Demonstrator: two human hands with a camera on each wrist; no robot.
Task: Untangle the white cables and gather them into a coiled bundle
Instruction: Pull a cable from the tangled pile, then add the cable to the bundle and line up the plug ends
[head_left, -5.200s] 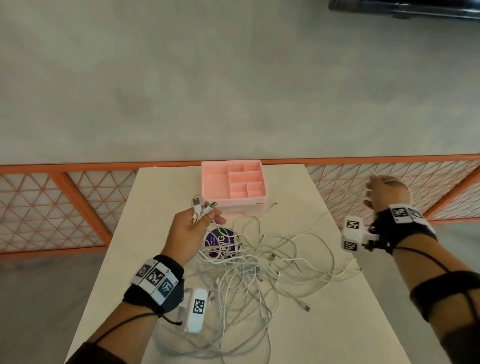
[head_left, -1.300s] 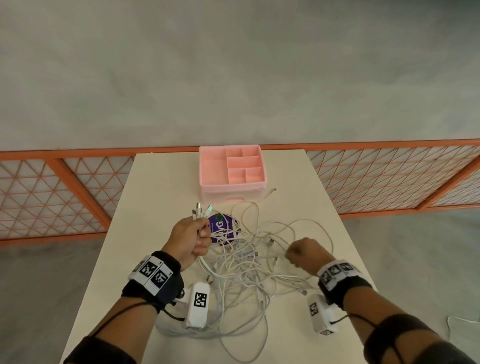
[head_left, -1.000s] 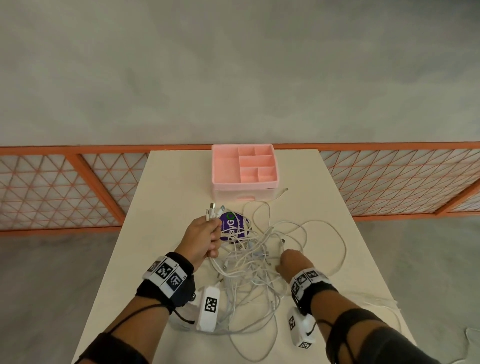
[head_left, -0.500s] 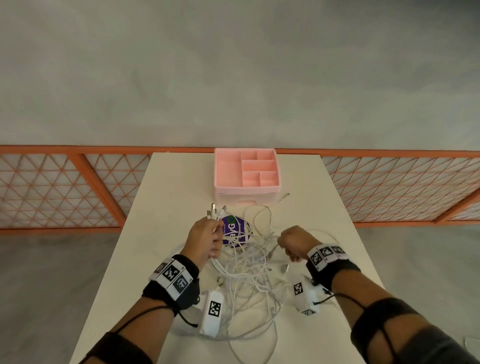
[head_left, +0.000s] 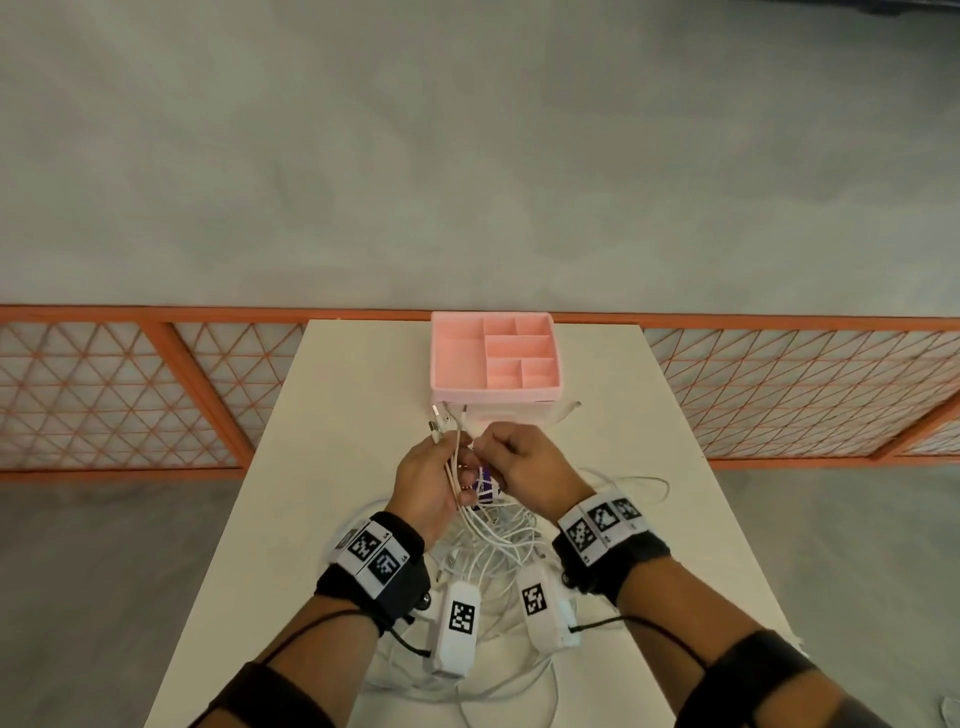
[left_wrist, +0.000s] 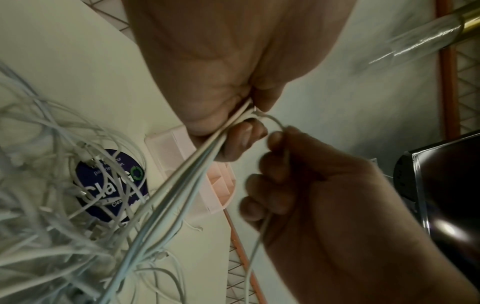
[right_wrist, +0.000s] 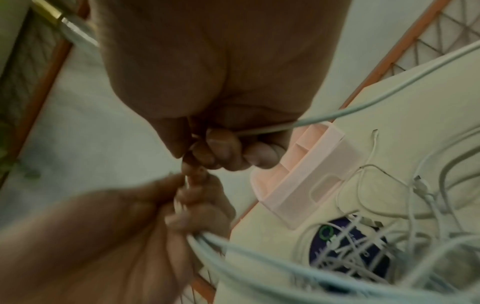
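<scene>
Several white cables (head_left: 457, 457) run up through my left hand (head_left: 428, 480), whose fingers curl round them so their plug ends (head_left: 441, 421) stick out together above my fist, pointing toward a pink tray (head_left: 496, 358). I hold them bunched this way, I judge, so the ends line up for coiling. My right hand (head_left: 524, 462) is close against the left, thumb and forefinger pinching one more cable (left_wrist: 272, 121) right at my left fingertips, apparently passing it into the bunch. Its other fingers are curled round the same cable lower down. The rest of the cables lie in a loose tangle (head_left: 498, 540) on the table (head_left: 337, 415) beneath my wrists, partly covering a purple packet (left_wrist: 111, 181). Much untangling remains, by my reckoning; pulling hard could tighten knots in the pile.
</scene>
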